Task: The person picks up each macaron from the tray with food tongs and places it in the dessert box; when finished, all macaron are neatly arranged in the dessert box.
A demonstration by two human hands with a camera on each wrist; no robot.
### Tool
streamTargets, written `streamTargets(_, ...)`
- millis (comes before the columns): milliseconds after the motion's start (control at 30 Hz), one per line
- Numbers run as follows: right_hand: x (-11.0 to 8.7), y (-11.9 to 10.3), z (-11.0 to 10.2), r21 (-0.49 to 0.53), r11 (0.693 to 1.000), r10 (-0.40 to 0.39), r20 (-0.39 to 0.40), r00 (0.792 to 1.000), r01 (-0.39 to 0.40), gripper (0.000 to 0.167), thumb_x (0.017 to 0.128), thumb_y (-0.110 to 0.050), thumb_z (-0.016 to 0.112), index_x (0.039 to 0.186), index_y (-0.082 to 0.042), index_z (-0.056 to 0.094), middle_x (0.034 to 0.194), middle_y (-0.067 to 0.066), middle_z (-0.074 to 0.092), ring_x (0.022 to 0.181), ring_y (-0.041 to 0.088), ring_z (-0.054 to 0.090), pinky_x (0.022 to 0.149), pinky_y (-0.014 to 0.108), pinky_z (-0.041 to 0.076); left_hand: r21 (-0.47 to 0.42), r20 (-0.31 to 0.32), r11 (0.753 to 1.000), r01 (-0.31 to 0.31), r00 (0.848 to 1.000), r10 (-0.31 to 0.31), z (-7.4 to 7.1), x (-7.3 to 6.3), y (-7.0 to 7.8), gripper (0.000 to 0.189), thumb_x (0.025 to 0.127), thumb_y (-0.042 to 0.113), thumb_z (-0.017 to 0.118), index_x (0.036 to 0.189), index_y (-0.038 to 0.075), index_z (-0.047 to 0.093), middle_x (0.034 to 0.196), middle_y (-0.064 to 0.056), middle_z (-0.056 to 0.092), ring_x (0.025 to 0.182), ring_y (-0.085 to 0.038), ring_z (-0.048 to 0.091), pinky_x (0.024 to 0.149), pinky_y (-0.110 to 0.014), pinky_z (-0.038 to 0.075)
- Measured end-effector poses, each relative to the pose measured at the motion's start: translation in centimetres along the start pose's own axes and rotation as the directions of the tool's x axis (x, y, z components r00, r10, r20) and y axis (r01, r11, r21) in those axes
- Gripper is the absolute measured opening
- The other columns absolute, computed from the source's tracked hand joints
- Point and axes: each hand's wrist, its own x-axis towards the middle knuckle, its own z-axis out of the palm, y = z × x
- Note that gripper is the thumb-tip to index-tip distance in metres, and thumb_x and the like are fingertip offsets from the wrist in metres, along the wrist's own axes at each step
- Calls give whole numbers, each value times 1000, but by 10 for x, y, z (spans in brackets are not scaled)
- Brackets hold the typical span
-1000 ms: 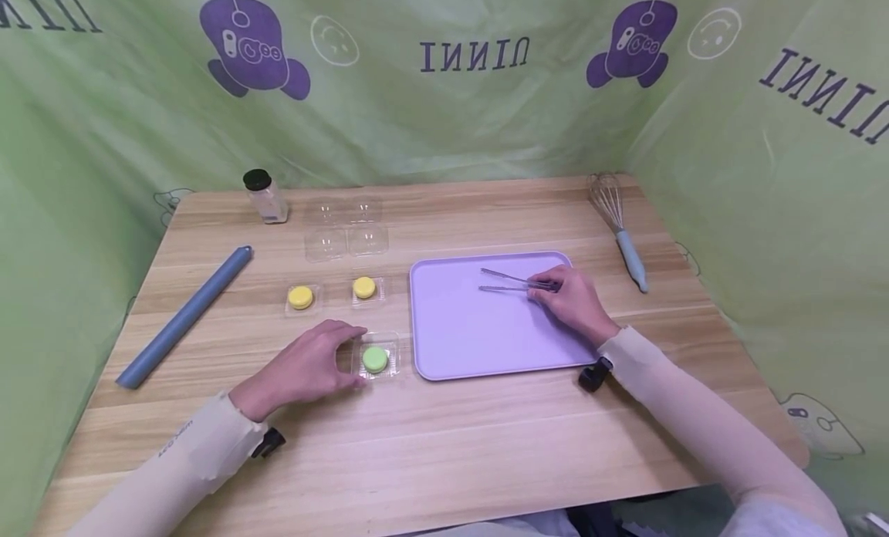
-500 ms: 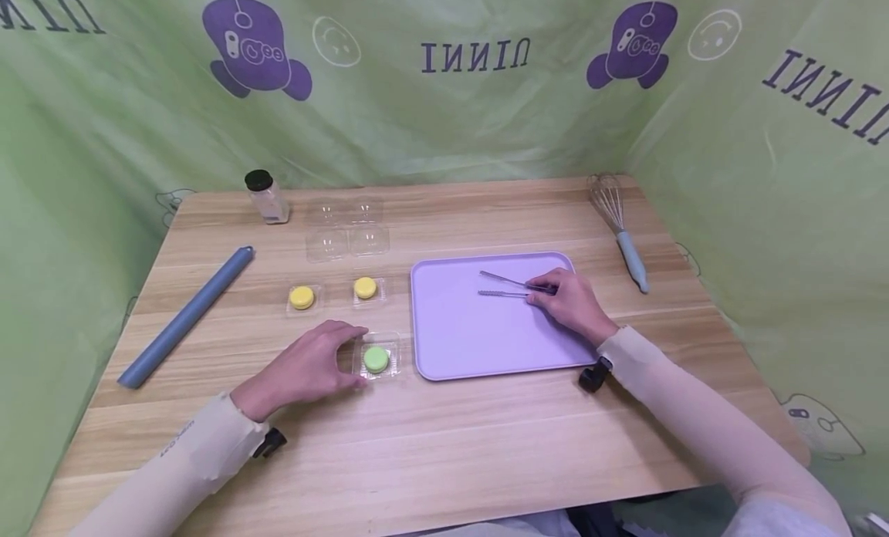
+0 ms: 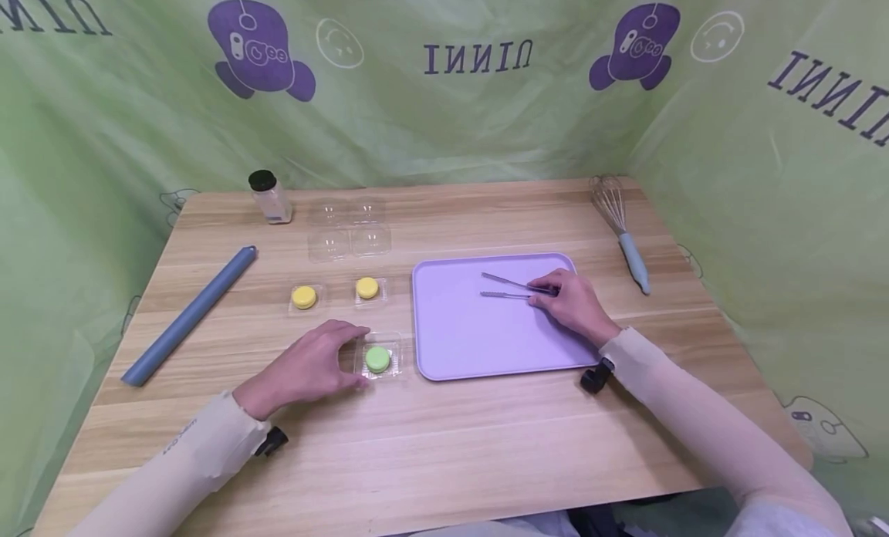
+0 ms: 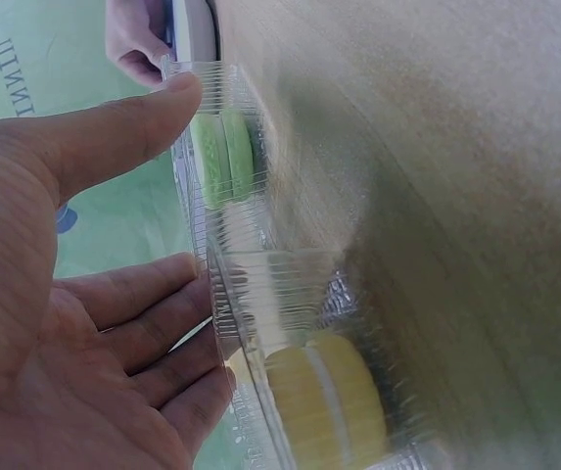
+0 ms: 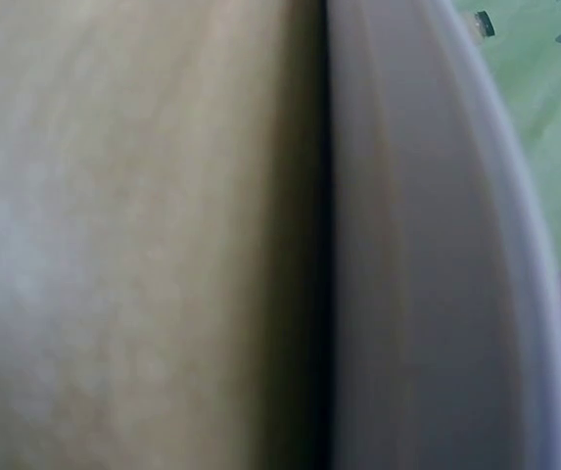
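In the head view my left hand (image 3: 305,369) spans the near part of a clear plastic macaron box (image 3: 396,344), thumb on one side and fingers on the other. A green macaron (image 3: 378,359) sits there beside the fingertips. Two yellow macarons lie farther back, one at left (image 3: 303,296) and one at right (image 3: 366,288). The left wrist view shows the thumb tip against the clear rim and a yellow macaron (image 4: 324,401) close to the camera. My right hand (image 3: 575,305) holds metal tongs (image 3: 510,279) over the lilac tray (image 3: 472,344), tips apart.
Behind the macarons stands a clear domed lid (image 3: 349,232), with a black-capped jar (image 3: 271,197) beside it. A blue rolling pin (image 3: 190,315) lies at left. A whisk (image 3: 620,232) lies at right. The tray's raised edge (image 5: 437,245) fills much of the right wrist view.
The tongs have turned very slightly in my right hand, their tips a little nearer to me. My left hand stays at the macaron box. The head view has shifted a little.
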Motion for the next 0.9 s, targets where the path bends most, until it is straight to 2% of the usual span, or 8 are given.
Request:
streamTargets(467, -1, -6, -7, 46, 998, 46, 20, 999, -47, 38, 84, -21, 81, 119, -9, 74, 117, 14, 74, 109, 31, 66, 97, 48, 51, -9, 4, 1000, 11, 1000, -11, 1, -1, 0, 81, 72, 37, 90, 139, 5, 59, 136, -14, 64, 128, -32, 60, 111, -52, 51)
streamTargets(567, -2, -8, -12, 57, 995, 76, 17, 997, -77, 39, 86, -21, 79, 122, -8, 71, 117, 15, 72, 107, 31, 65, 96, 47, 50, -15, 7, 1000, 15, 1000, -15, 2, -1, 0, 82, 72, 38, 90, 140, 5, 58, 137, -14, 63, 128, -32, 60, 111, -52, 50)
streamTargets(700, -2, -16, -20, 90, 991, 103, 15, 995, -104, 43, 90, -21, 75, 130, -8, 65, 122, 16, 69, 113, 33, 60, 101, 50, 46, -18, 5, 1000, 16, 1000, -16, 2, -1, -1, 83, 72, 37, 90, 140, 4, 58, 137, -15, 63, 129, -33, 59, 112, -52, 50)
streamTargets(800, -1, -22, -26, 115, 989, 98, -2, 995, -97, 47, 92, -23, 73, 135, -7, 62, 127, 17, 66, 119, 34, 58, 105, 52, 44, -21, 6, 1000, 17, 1000, -17, 2, -1, -1, 83, 71, 36, 90, 141, 4, 57, 138, -16, 62, 130, -34, 59, 113, -52, 49)
streamTargets(900, 0, -29, -32, 137, 989, 65, -39, 997, -59, 49, 92, -24, 73, 137, -7, 60, 129, 17, 67, 120, 33, 58, 105, 50, 44, -21, 9, 1000, 23, 1000, -23, 1, -2, 0, 84, 72, 36, 90, 142, 4, 56, 141, -16, 61, 132, -34, 57, 114, -53, 48)
